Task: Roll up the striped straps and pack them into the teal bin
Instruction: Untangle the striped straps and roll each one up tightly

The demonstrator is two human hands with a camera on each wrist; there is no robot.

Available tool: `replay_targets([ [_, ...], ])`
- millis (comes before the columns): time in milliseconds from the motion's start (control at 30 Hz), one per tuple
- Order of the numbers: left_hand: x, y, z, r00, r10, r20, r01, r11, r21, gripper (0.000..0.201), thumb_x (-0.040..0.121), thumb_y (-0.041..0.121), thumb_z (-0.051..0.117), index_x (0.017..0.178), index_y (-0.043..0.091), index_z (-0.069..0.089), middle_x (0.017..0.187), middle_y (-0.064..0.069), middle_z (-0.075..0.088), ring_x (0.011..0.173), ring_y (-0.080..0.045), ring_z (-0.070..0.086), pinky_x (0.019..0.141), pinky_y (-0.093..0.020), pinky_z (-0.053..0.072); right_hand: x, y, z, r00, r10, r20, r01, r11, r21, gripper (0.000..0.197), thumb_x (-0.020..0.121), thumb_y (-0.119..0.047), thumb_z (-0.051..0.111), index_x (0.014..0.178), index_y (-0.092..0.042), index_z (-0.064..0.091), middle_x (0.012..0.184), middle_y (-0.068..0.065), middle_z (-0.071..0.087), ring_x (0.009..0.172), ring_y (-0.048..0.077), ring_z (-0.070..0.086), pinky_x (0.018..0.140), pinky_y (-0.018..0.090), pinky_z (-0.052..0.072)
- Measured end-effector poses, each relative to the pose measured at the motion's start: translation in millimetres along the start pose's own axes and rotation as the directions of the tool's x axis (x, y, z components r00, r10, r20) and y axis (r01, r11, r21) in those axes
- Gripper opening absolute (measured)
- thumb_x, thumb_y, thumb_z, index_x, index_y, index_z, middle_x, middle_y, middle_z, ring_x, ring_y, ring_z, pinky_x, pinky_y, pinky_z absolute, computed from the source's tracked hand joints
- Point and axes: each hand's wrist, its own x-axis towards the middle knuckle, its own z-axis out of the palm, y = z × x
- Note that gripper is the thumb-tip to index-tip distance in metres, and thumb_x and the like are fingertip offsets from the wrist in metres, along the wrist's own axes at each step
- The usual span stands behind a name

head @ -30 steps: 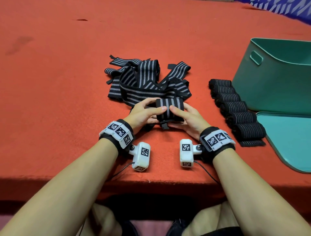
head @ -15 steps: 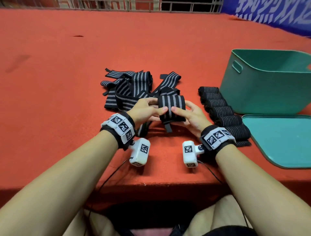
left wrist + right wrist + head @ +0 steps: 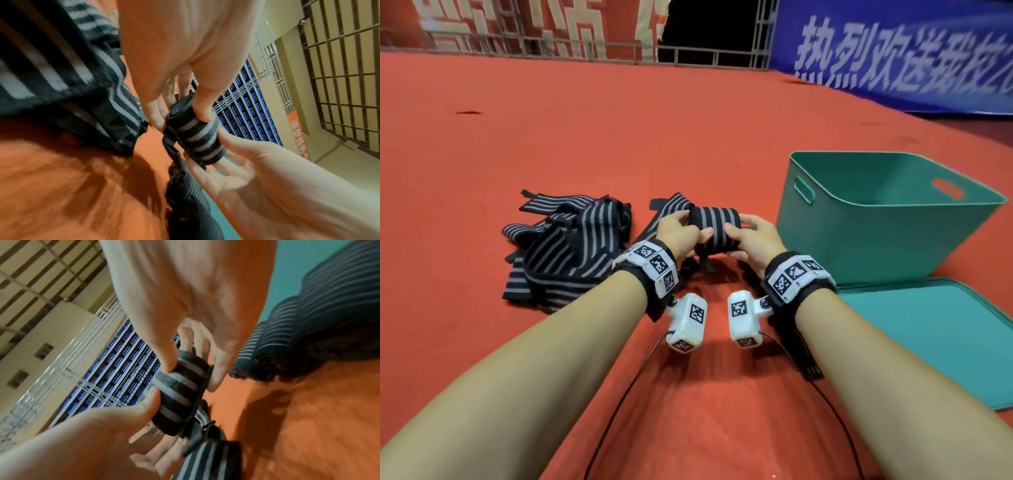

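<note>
A black rolled strap (image 3: pixel 715 228) with grey stripes is held in the air between both hands. My left hand (image 3: pixel 681 236) pinches its left end, thumb on the near side. My right hand (image 3: pixel 751 240) grips its right end the same way. A short tail (image 3: pixel 705 263) hangs below the roll. In the left wrist view the rolled strap (image 3: pixel 197 138) shows its spiral end. The right wrist view shows the same rolled strap (image 3: pixel 180 394) between thumbs and fingers. The open teal bin (image 3: pixel 859 246) stands just right of my hands, with no straps showing in the part of its inside that I can see. Loose striped straps (image 3: pixel 571 246) lie heaped to the left.
A row of finished rolls (image 3: pixel 308 313) lies under my right forearm, mostly hidden in the head view. The teal lid (image 3: pixel 928 332) lies flat in front of the bin. Red cloth (image 3: pixel 585 137) covers the table. Wrist camera cables (image 3: pixel 619 404) trail toward me.
Both hands have lifted the rolled strap off the table and carried it right, closer to the bin. The head view has tilted up.
</note>
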Motion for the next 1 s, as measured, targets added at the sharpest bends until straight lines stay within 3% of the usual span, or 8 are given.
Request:
replay_targets([
  [167, 62.3, -18.7, 14.2, 0.999, -0.053, 0.013, 0.052, 0.998, 0.034, 0.063, 0.075, 0.003, 0.079, 0.136, 0.011, 0.063, 0.126, -0.009, 0.071, 0.118, -0.029, 0.067, 0.102, -0.045, 0.054, 51.5, 5.9, 9.9, 0.992, -0.009, -0.124, -0.029, 0.953, -0.303, 0.038, 0.087, -0.008, 0.075, 0.123, -0.01, 0.063, 0.116, 0.013, 0.071, 0.104, 0.03, 0.071, 0.092, 0.052, 0.059],
  [333, 93.4, -37.9, 14.9, 0.995, -0.099, 0.004, 0.095, 0.967, 0.235, 0.063, 0.077, 0.009, 0.08, 0.137, 0.012, 0.061, 0.12, -0.013, 0.072, 0.11, -0.031, 0.069, 0.098, -0.045, 0.057, 74.0, 12.4, 17.6, 0.998, -0.037, -0.044, 0.0, 0.761, -0.649, 0.068, 0.087, -0.021, 0.075, 0.147, -0.014, 0.043, 0.13, 0.009, 0.06, 0.12, 0.029, 0.059, 0.097, 0.034, 0.048],
  [500, 92.4, -33.9, 21.0, 0.997, -0.037, 0.073, -0.007, 0.85, 0.528, 0.036, 0.079, 0.026, 0.068, 0.106, 0.001, 0.071, 0.096, -0.021, 0.073, 0.089, -0.038, 0.071, 0.081, -0.047, 0.061, 84.9, 18.4, 28.8, 0.996, -0.087, 0.008, 0.059, 0.595, -0.802, 0.031, 0.087, -0.024, 0.067, 0.115, -0.011, 0.069, 0.119, 0.014, 0.069, 0.109, 0.035, 0.064, 0.086, 0.035, 0.052],
  [633, 88.3, -29.0, 18.2, 0.993, -0.059, 0.106, -0.017, 0.8, 0.6, 0.016, 0.091, 0.014, 0.064, 0.086, -0.001, 0.062, 0.083, -0.017, 0.065, 0.075, -0.033, 0.064, 0.068, -0.039, 0.055, 80.5, 17.8, 33.6, 0.998, -0.056, -0.001, 0.028, 0.51, -0.86, 0.031, 0.088, -0.024, 0.058, 0.113, -0.01, 0.069, 0.121, 0.017, 0.064, 0.122, 0.037, 0.047, 0.086, 0.035, 0.041],
  [733, 83.1, -13.1, 3.9, 0.996, -0.021, 0.089, -0.027, 0.861, 0.508, 0.042, 0.09, 0.01, 0.068, 0.131, 0.002, 0.059, 0.121, -0.021, 0.066, 0.107, -0.035, 0.067, 0.094, -0.05, 0.057, 71.7, 7.6, 34.9, 0.997, -0.069, 0.017, 0.048, 0.471, -0.881, 0.036, 0.092, -0.024, 0.055, 0.123, -0.01, 0.066, 0.127, 0.016, 0.061, 0.128, 0.037, 0.038, 0.099, 0.039, 0.041],
  [767, 78.3, -1.5, -5.9, 0.998, 0.027, 0.062, -0.051, 0.895, 0.444, 0.042, 0.09, 0.009, 0.07, 0.131, 0.006, 0.061, 0.123, -0.017, 0.066, 0.112, -0.033, 0.066, 0.096, -0.049, 0.057, 68.0, 4.3, 36.4, 0.995, -0.097, 0.029, 0.072, 0.475, -0.877, 0.04, 0.091, -0.022, 0.055, 0.128, -0.01, 0.063, 0.131, 0.015, 0.06, 0.131, 0.037, 0.037, 0.102, 0.04, 0.043],
  [900, 49.3, 50.9, -71.2, 0.989, 0.145, -0.038, -0.13, 0.958, 0.257, 0.013, 0.096, 0.002, 0.06, 0.104, 0.011, 0.066, 0.088, -0.006, 0.065, 0.076, -0.018, 0.063, 0.058, -0.028, 0.056, 42.8, -1.1, 56.1, 0.961, -0.222, 0.164, 0.251, 0.454, -0.855, 0.041, 0.091, -0.023, 0.058, 0.131, -0.016, 0.063, 0.136, 0.009, 0.062, 0.134, 0.036, 0.041, 0.109, 0.04, 0.039],
  [1000, 23.3, 70.9, -135.9, 0.984, 0.15, -0.096, -0.12, 0.956, 0.268, 0.014, 0.102, 0.007, 0.054, 0.093, 0.014, 0.064, 0.085, -0.005, 0.066, 0.062, -0.015, 0.059, 0.056, -0.026, 0.048, 15.3, 0.5, 84.1, 0.917, -0.18, 0.355, 0.392, 0.561, -0.729, 0.037, 0.096, -0.045, 0.063, 0.122, -0.019, 0.068, 0.123, 0.002, 0.069, 0.118, 0.025, 0.059, 0.1, 0.036, 0.048],
])
